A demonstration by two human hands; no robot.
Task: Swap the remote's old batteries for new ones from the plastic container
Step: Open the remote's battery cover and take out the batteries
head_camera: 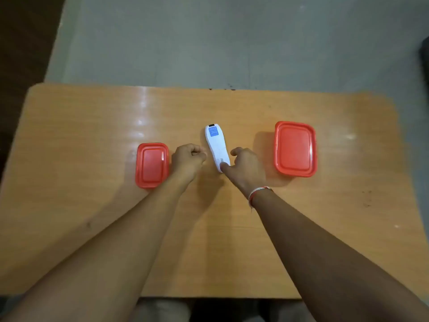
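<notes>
Two lidded plastic containers on light wooden tabletop (92, 135), both relative to white slim plastic remote (217, 147) lying back-up at centre. Small red-lidded rectangular container (152, 165) left of remote, lid on, contents hidden. Larger red-lidded rectangular container (295, 148) right of remote, lid on, contents hidden (cannot tell which holds the new batteries). Neither touching remote.

Left hand (188, 160) just left of remote, curled into loose fist, knuckles toward remote's lower half, holding nothing visible; contact with remote unclear. Hand's outer edge close beside small container. Right hand (246, 166) just right of remote, thumb tip pressed on near end of remote's back, other fingers curled loosely beside it, not wrapped around body. Thread band (257, 192), white and red, on right wrist. Both forearms reaching in from near table edge, converging on remote.

Remote angled slightly, far end leaning left, blue label (212, 131) near far end, small dark window at tip. Battery cover looks closed. Grey floor (209, 43) beyond table's far edge.
</notes>
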